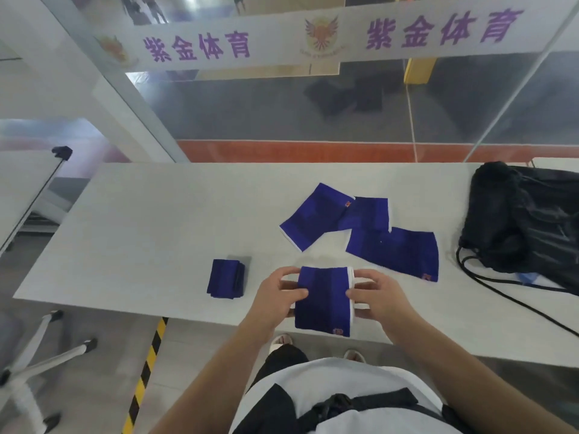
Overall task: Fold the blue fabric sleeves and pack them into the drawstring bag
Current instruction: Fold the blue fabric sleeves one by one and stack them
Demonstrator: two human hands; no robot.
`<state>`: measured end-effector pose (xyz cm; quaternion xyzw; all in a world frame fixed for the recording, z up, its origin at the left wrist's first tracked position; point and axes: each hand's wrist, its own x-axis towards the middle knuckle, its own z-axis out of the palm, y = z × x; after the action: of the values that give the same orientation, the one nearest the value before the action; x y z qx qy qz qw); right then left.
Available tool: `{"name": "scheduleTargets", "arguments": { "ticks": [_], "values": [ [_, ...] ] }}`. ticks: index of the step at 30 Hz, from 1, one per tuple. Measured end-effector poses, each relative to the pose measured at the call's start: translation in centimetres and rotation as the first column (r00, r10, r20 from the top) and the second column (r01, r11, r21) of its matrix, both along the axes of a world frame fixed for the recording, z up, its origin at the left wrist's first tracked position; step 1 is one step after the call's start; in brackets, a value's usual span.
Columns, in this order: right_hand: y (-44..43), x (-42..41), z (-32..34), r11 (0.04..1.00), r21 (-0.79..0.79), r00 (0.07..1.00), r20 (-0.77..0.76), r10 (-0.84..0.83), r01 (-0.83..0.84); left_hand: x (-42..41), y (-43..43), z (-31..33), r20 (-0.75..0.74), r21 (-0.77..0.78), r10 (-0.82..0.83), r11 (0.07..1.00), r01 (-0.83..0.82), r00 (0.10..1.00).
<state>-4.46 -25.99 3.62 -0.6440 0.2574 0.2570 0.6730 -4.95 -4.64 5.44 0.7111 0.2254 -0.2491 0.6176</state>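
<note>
Sleeve (322,300) at the near edge of the surface (141,230), stretched between both hands; cannot tell whether it rests on the surface or is lifted off it. Left hand (275,296) grips its left side, thumb on top, fingers (289,272) curled round the edge. Right hand (379,297) pinches the white-trimmed right side in the same way. Sleeve is blue, with a small orange mark at its near right corner. Folded sleeve (225,278), a compact blue bundle, lies just left of the left hand, apart from it. Three loose sleeves (398,252) lie unfolded further back and to the right, overlapping at their corners; the nearest sits just beyond the right hand. Bag (526,220) — black, slumped — rests at the far right of the surface, well apart from the held sleeve, its cord (501,289) trailing toward the near edge. Cannot tell whether the bag's mouth is open.
</note>
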Motion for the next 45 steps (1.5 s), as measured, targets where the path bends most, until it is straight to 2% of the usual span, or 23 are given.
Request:
{"name": "scheduleTargets", "arguments": {
  "ticks": [4,8,13,16,18,21,25,29,33,36,41,45],
  "values": [
    [3.1,0.2,-2.7,0.993,-0.116,1.000,-0.013,-0.009,0.008,-0.5,2.3,-2.2,0.038,0.102,-0.064,0.993,0.060,0.997],
    [5.6,0.6,-4.4,0.960,-0.252,0.990,0.042,0.137,-0.122,0.0,4.2,-4.1,0.097,0.275,-0.174,0.951,0.141,0.980],
    [7.8,1.0,-6.2,0.873,-0.395,0.951,-0.006,0.309,-0.286,1.4,4.9,-6.2,0.031,0.482,-0.462,0.784,0.392,0.886],
    [8.7,1.0,-6.5,0.773,-0.541,0.923,-0.014,0.385,-0.331,1.5,4.9,-6.9,0.009,0.591,-0.575,0.663,0.460,0.818],
    [9.1,0.9,-6.6,0.726,-0.586,0.903,-0.023,0.430,-0.361,1.4,5.1,-7.3,0.010,0.620,-0.596,0.634,0.463,0.803],
    [9.3,0.6,-6.3,0.688,-0.624,0.889,-0.026,0.457,-0.372,1.8,5.6,-7.5,0.013,0.607,-0.604,0.638,0.474,0.797],
    [8.6,0.2,-5.0,0.655,-0.661,0.887,-0.033,0.461,-0.365,4.7,6.4,-7.0,0.085,0.624,-0.588,0.661,0.417,0.805],
    [7.6,-0.9,-3.4,0.564,-0.724,0.872,-0.107,0.477,-0.397,10.4,6.3,-6.1,0.081,0.606,-0.595,0.666,0.434,0.799],
    [7.1,-2.9,-2.1,0.493,-0.790,0.892,-0.144,0.429,-0.364,16.1,4.1,-6.0,0.033,0.651,-0.647,0.592,0.474,0.762],
    [6.9,-4.8,-1.7,0.450,-0.832,0.913,-0.150,0.380,-0.324,18.9,2.1,-6.5,-0.022,0.689,-0.706,0.503,0.522,0.708],
    [7.0,-8.1,-1.4,0.497,-0.820,0.950,-0.172,0.259,-0.284,21.7,-0.5,-7.7,-0.082,0.727,-0.736,0.416,0.545,0.672],
    [7.3,-10.7,-1.2,0.564,-0.799,0.977,-0.140,0.163,-0.208,22.9,-1.5,-8.5,-0.108,0.774,-0.690,0.393,0.496,0.716]
  ]
}}
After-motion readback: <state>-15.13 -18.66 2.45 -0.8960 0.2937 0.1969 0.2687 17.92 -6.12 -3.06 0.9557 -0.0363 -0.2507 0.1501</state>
